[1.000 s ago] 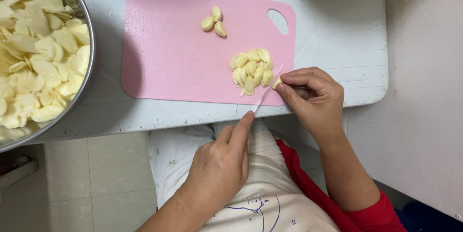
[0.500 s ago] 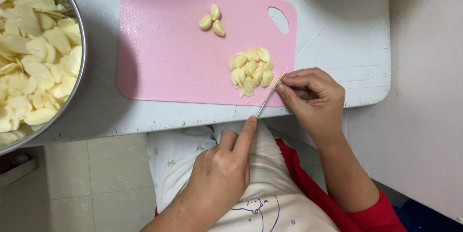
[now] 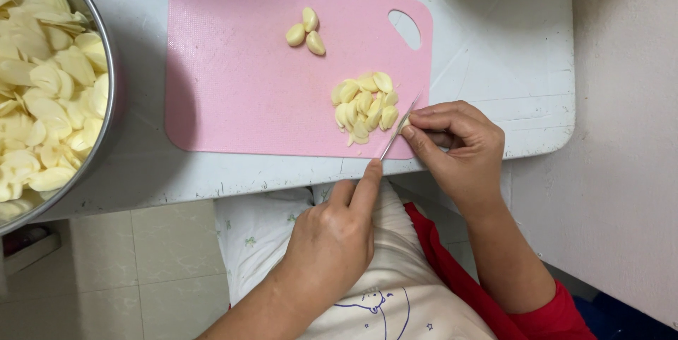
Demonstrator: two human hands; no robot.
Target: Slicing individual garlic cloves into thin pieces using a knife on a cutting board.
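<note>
Left hand (image 3: 332,237): closed around a knife (image 3: 400,128), forefinger laid along its back; thin blade angled up onto the near right edge of the cutting board (image 3: 240,86).

Right hand (image 3: 459,146): fingers curled, pinching a small garlic piece (image 3: 405,123) against the blade at the board's edge.

Garlic slices (image 3: 364,107): pile on the pink board, just left of the blade.

Three whole cloves (image 3: 306,29): farther up the board.

Metal bowl (image 3: 106,79): far left on the white surface (image 3: 494,43), heaped with slices.
</note>
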